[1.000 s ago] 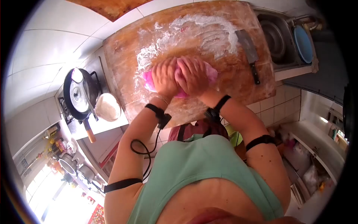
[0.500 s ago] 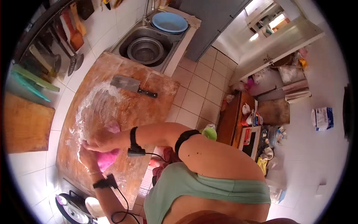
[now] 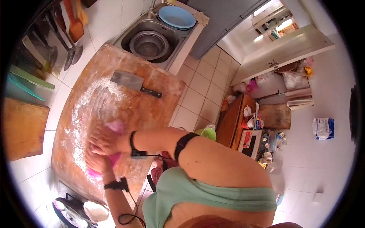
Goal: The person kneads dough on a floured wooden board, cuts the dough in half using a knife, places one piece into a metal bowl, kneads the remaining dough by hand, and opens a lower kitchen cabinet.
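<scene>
A soft pink lump that looks like dough (image 3: 114,159) lies on the floury wooden board (image 3: 152,110). My right hand (image 3: 103,140) presses down on it with curled fingers. Close against it, my left hand (image 3: 98,161) bears on the nearer part, and the fingers of the two hands meet. Pink shows on both sides of the hands, while its middle is hidden beneath them. White flour (image 3: 81,110) is smeared in a wide arc past my fingers. To the right of my right hand, a cleaver (image 3: 127,80) with a black handle rests flat on the board.
A sink (image 3: 125,43) holds a metal basin (image 3: 149,45), with a blue basin (image 3: 176,17) at its edge. Several utensils hang on the tiled wall, including a wooden spatula (image 3: 76,30). A pale bowl (image 3: 96,211) and a dark appliance (image 3: 70,212) stand to my left.
Both hands have shifted slightly toward my body and press the pink dough. Its left end now shows beyond my left hand. The whole view has tilted a little; the cleaver stays put.
</scene>
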`<state>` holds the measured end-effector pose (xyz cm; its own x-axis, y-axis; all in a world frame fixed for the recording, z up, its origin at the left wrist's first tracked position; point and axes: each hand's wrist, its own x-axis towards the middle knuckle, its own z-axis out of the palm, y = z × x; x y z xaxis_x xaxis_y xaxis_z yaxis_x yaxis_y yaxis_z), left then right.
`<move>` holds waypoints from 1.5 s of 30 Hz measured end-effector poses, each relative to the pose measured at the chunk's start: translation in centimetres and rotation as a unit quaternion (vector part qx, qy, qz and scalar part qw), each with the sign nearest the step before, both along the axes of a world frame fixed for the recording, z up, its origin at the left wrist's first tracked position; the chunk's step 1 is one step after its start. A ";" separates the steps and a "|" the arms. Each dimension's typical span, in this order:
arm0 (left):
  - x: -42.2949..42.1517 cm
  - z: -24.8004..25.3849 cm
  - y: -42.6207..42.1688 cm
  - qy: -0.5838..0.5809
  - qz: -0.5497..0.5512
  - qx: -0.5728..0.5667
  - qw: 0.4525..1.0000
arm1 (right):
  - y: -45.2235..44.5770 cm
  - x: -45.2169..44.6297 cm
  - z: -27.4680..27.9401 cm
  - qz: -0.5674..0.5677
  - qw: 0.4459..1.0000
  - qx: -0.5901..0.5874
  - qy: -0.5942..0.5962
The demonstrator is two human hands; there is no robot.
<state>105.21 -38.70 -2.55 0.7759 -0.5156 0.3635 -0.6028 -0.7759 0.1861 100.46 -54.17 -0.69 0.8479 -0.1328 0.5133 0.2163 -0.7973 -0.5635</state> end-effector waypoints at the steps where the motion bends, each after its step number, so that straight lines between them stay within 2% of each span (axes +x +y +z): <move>1: 2.0 0.3 -0.8 0.086 0.045 -0.009 0.995 | -0.2 1.3 -0.8 -0.004 0.999 -0.045 0.014; 2: 3.9 0.2 -0.7 0.153 0.068 0.045 0.985 | -0.2 3.2 -1.7 -0.009 0.999 -0.024 -0.046; 3: 5.2 0.5 -1.2 0.194 0.090 0.040 0.976 | 0.2 5.1 -3.8 -0.054 0.987 -0.106 -0.108; 5: 5.4 2.2 -1.9 0.268 0.124 0.053 0.954 | 0.2 5.6 -3.1 -0.004 0.996 -0.018 0.082; 6: 5.2 1.6 -1.5 0.264 0.120 0.051 0.956 | 0.2 4.5 -2.1 -0.007 0.997 -0.020 0.077; 8: 4.3 -1.4 1.2 0.219 0.036 -0.013 0.975 | 1.2 1.2 -0.5 -0.043 0.998 0.006 0.038; 9: 3.8 -3.8 2.8 0.131 -0.031 -0.041 0.990 | 1.4 -0.4 -0.4 -0.041 0.998 -0.029 -0.036; 10: 0.7 2.8 1.4 0.261 -0.021 -0.026 0.965 | 1.0 -2.9 1.6 -0.003 1.000 0.010 0.027; 12: -2.6 4.5 1.0 0.317 0.041 -0.194 0.927 | 0.9 -6.6 3.2 0.027 0.998 0.044 -0.030; 13: -2.3 2.5 2.6 0.267 -0.007 -0.163 0.950 | 0.2 -8.3 5.6 0.084 0.995 0.059 0.022; 14: -3.0 -0.1 3.7 0.016 -0.157 -0.059 0.986 | -1.5 -9.6 8.5 0.154 0.983 0.076 0.069; 15: -6.0 0.5 2.5 0.021 -0.078 -0.105 0.991 | -2.1 -9.4 8.9 0.146 0.980 0.070 0.112; 16: -7.4 -2.2 3.1 -0.059 -0.085 0.009 0.995 | -2.7 -9.3 9.2 0.138 0.976 0.062 0.154; 17: -9.4 -0.4 2.2 -0.019 -0.064 -0.088 0.994 | -2.4 -7.6 9.1 0.103 0.931 0.227 0.266; 18: -10.9 2.1 2.0 0.039 -0.085 -0.135 0.986 | -3.6 -4.9 5.0 0.146 0.973 0.061 0.167; 19: -12.3 3.8 1.8 0.079 -0.024 0.000 0.997 | -3.2 -2.6 2.3 0.108 0.974 0.064 0.190; 20: -13.1 5.6 1.9 0.088 -0.028 -0.038 0.995 | -3.6 -0.6 2.5 0.152 0.979 -0.043 0.127; 22: -14.8 5.6 3.0 0.071 -0.029 -0.039 0.996 | -3.2 3.6 1.2 0.213 0.964 -0.009 0.159; 25: -15.3 5.7 3.0 0.106 -0.029 -0.059 0.992 | -2.0 10.2 -1.9 0.276 0.941 -0.044 0.192; 28: -16.9 5.4 3.6 0.120 -0.024 -0.062 0.991 | 1.5 12.9 -4.5 0.281 0.931 -0.153 0.174; 29: -17.1 5.3 3.7 0.119 -0.022 -0.060 0.991 | 2.5 10.6 1.5 0.289 0.891 -0.180 0.301; 30: -17.0 5.3 3.8 0.114 -0.021 -0.059 0.992 | 3.2 9.3 1.3 0.291 0.890 -0.179 0.302; 32: -16.9 4.9 4.1 0.113 -0.022 -0.058 0.992 | 3.6 7.2 -1.1 0.341 0.877 -0.253 0.225; 35: -16.6 4.8 4.5 0.115 -0.031 -0.064 0.991 | 0.7 1.9 2.5 0.449 0.815 -0.293 0.217; 36: -16.4 4.7 4.5 0.104 -0.037 -0.075 0.991 | -0.8 0.0 4.8 0.424 0.822 -0.145 0.352; 38: -16.5 5.0 4.7 0.112 -0.054 -0.080 0.989 | -3.9 -2.4 1.9 0.360 0.868 -0.057 0.337; 39: -16.8 5.2 4.9 0.123 -0.060 -0.078 0.987 | -5.5 -4.3 3.4 0.324 0.908 -0.025 0.264; 40: -16.7 5.3 5.0 0.129 -0.064 -0.076 0.987 | -6.6 -5.9 4.3 0.324 0.907 -0.025 0.266; 42: -17.2 5.7 5.3 0.131 -0.078 -0.062 0.986 | -7.1 -9.3 5.3 0.204 0.956 -0.009 0.211; 43: -17.7 5.7 5.7 0.131 -0.097 -0.047 0.985 | -6.3 -11.3 5.2 0.204 0.955 -0.003 0.216; 45: -18.1 4.9 6.2 0.133 -0.100 -0.042 0.985 | -5.0 -14.4 4.7 0.149 0.979 -0.068 0.118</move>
<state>87.09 -32.52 2.37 0.7358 -0.6442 0.2088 -0.6628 -0.6218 0.4171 86.09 -59.18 3.96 0.9357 0.1942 0.2947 0.3274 -0.7894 -0.5193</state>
